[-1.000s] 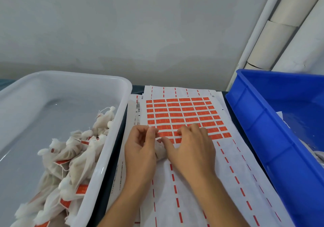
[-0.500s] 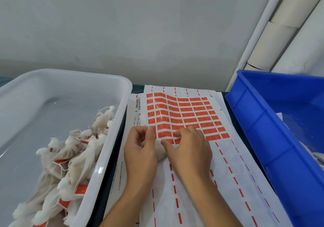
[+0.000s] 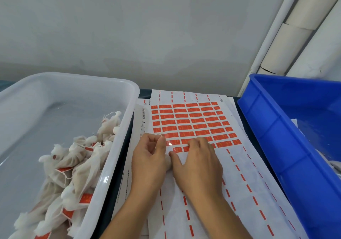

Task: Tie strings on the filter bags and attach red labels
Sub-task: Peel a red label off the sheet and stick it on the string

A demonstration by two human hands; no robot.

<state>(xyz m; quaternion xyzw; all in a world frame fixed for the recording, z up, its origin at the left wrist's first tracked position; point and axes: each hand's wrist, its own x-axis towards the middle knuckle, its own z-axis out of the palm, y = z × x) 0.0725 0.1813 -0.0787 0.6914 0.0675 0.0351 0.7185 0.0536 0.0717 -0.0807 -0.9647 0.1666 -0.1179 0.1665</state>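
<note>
Here we hold a small white filter bag [image 3: 168,162] tucked between our hands on the label sheet [image 3: 193,122]. Our left hand [image 3: 149,162] curls around it, thumb and forefinger pinched together; our right hand [image 3: 198,162] presses relaxed fingers onto the red labels. The white tray [image 3: 118,146] of finished bags [image 3: 73,166] sits left, the blue bin [image 3: 287,146] right.

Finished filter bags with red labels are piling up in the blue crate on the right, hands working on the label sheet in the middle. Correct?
Not quite. The head view shows the tied white filter bags with red labels piled in the white plastic tub on the left, not the blue plastic crate. The left hand and right hand do work on the sheet of red labels in the middle.
</note>
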